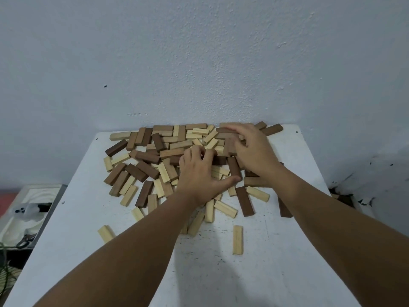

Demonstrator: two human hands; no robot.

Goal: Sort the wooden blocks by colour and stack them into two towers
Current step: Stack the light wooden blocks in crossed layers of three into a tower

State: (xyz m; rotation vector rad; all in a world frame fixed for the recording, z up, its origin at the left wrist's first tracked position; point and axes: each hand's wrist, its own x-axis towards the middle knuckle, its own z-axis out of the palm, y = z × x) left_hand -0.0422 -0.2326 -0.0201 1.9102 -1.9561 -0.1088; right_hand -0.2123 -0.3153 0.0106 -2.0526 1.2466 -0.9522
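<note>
Item one: the mixed heap of rectangular wooden blocks [168, 156], pale pine-coloured and dark brown together. We take this heap as our landmark. It lies on the far half of the white painted tabletop [276, 262], its far edge against the pale blue-grey wall [199, 52]. We find no sorting in it: light and dark pieces cross and overlap throughout, and nothing is stacked beyond chance overlap. No tower, nor the base of one, is anywhere in view.

Item two: strays on the near side of the heap. A pale block standing alone [238, 239] lies well apart toward us; another pale block [105, 233] lies near and left of the heap; a long dark brown block [244, 201] rests at the heap's near right fringe.

Item three: our left hand [199, 173], set on the heap's middle, fingers curled down among the blocks, thumb stretched right against a dark piece. Whether it grips one we cannot tell.

Item four: our right hand [252, 149], over the heap's far right part, fingers bent onto dark blocks; a firm hold we cannot confirm either.

Item five: a tray of white moulded packing [28, 209], left of the heap and below table level.

Assessment: we judge the task barely begun. Separating both colours and building both towers all remains.
</note>
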